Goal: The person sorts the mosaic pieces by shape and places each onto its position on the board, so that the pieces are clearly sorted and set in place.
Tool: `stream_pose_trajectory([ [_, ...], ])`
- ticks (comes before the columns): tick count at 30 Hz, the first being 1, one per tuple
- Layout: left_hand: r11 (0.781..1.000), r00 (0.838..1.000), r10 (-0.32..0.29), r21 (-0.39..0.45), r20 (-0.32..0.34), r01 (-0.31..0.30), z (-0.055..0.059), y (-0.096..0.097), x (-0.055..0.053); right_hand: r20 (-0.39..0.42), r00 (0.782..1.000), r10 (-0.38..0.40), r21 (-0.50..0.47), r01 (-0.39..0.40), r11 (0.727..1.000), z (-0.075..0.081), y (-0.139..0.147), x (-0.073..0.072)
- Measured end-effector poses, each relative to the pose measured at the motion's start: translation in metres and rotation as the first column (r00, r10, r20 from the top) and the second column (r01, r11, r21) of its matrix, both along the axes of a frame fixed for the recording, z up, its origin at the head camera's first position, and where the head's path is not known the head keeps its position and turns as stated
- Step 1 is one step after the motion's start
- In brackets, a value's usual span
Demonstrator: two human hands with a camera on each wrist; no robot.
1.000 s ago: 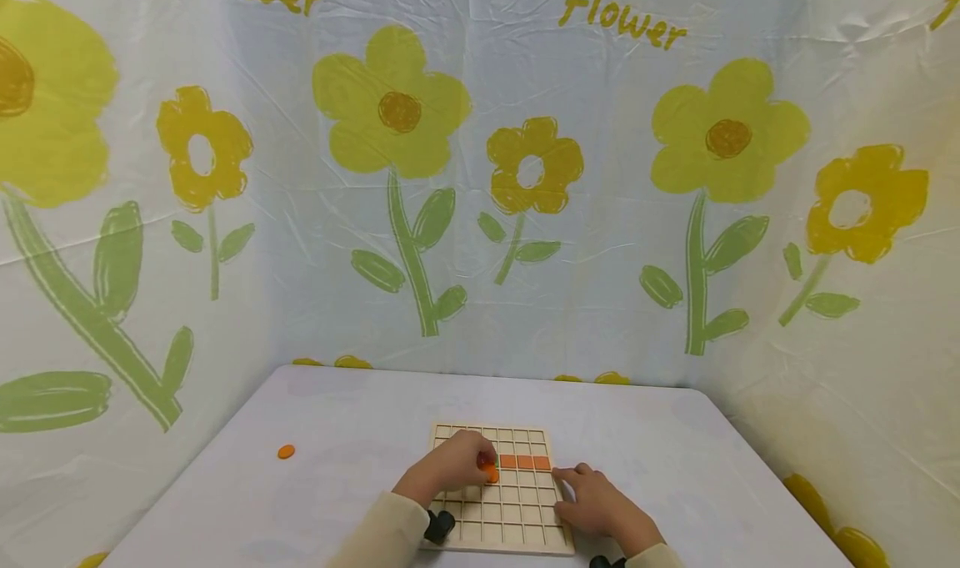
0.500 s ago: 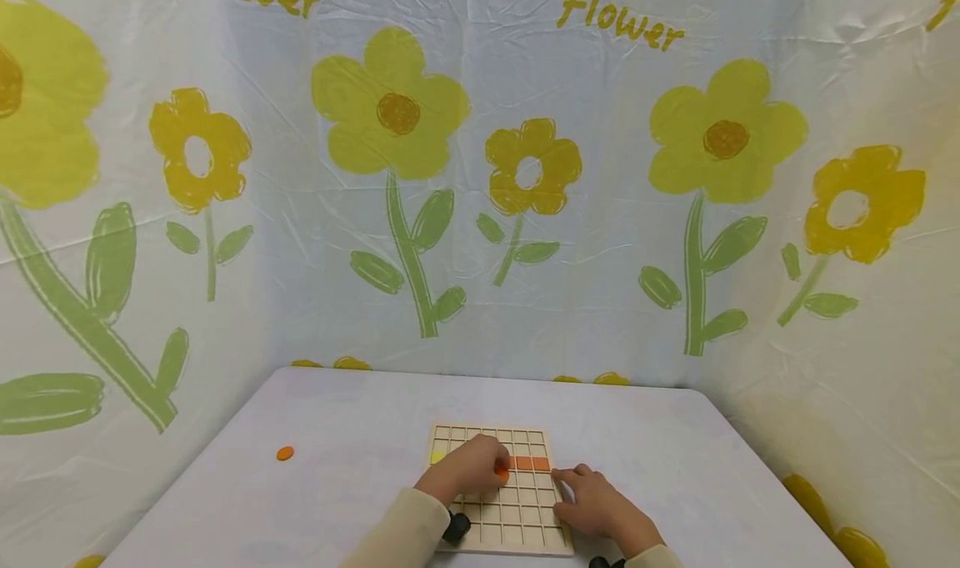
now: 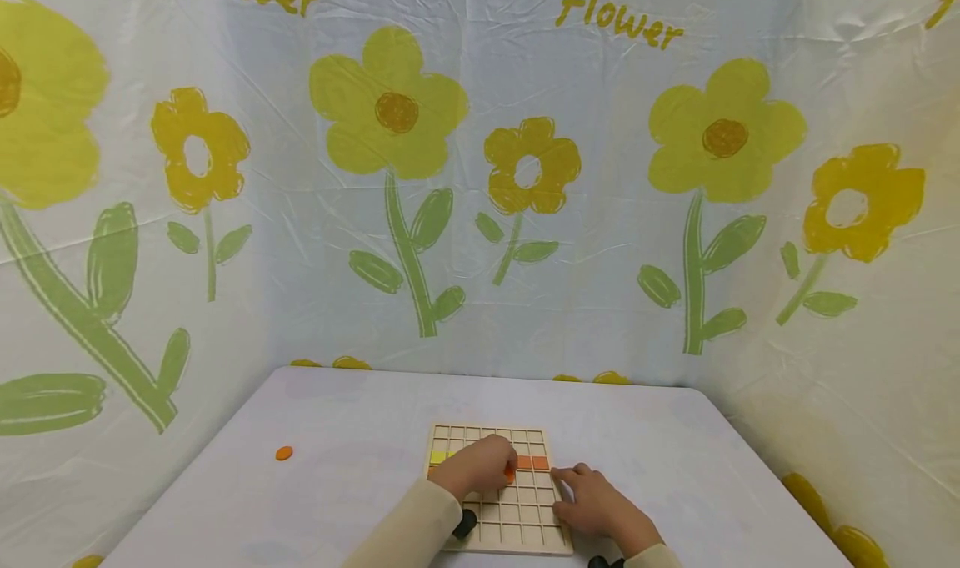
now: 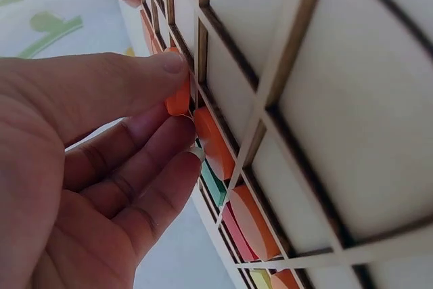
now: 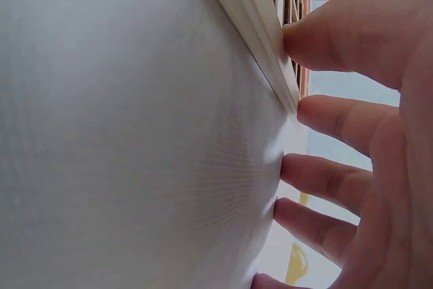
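A wooden grid board (image 3: 525, 520) lies on the table. Over its middle, my left hand (image 3: 480, 468) pinches an orange disc (image 4: 179, 93) between thumb and fingers. In the left wrist view that disc is at the grid bars, and more orange discs (image 4: 215, 143) sit in cells behind it. Beside those discs run a green tile (image 4: 214, 183), a red tile (image 4: 238, 231) and a yellow tile (image 4: 260, 278). Along the board's right edge my right hand (image 3: 600, 501) rests with fingers spread, thumb and index finger touching the frame. The left hand hides part of the tile row.
Orange square tiles (image 3: 533, 463) fill cells at the right end of the row. A lone orange disc (image 3: 283, 453) lies on the white table (image 3: 360, 434), well left of the board. A flower-printed curtain (image 3: 480, 301) stands behind the table and at both sides.
My left hand has shifted right along the board with an orange disc in its fingers, uncovering yellow tiles at the row's left end. My right hand stays at the board's edge.
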State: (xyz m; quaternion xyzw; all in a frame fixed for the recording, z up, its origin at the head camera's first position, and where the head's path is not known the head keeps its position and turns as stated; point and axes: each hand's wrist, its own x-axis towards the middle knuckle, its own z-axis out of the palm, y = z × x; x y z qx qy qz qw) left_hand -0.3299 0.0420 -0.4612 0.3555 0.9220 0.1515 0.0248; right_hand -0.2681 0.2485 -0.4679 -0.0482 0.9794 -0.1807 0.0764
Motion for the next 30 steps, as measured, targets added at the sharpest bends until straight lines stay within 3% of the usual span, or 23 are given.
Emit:
stream_pose_trajectory([
  [12,0.999,0.999,0.030,-0.021,0.039,-0.029,0.003,0.001,0.003,0.010,1.000,-0.013,-0.010,0.013,1.000,0.003,-0.002,0.001],
  [22,0.999,1.000,0.015,-0.040,0.004,-0.015,-0.001,-0.001,0.003,0.023,1.000,-0.020,-0.002,0.020,1.000,0.000,-0.002,-0.001],
  [26,1.000,1.000,-0.018,-0.011,-0.015,0.018,-0.002,-0.007,0.002,0.021,1.000,-0.016,-0.002,0.016,1.000,-0.001,-0.002,-0.001],
  [30,0.999,1.000,-0.012,0.034,-0.009,0.013,-0.001,-0.016,0.003,0.022,1.000,-0.017,-0.005,0.017,1.000,0.000,-0.002,0.000],
])
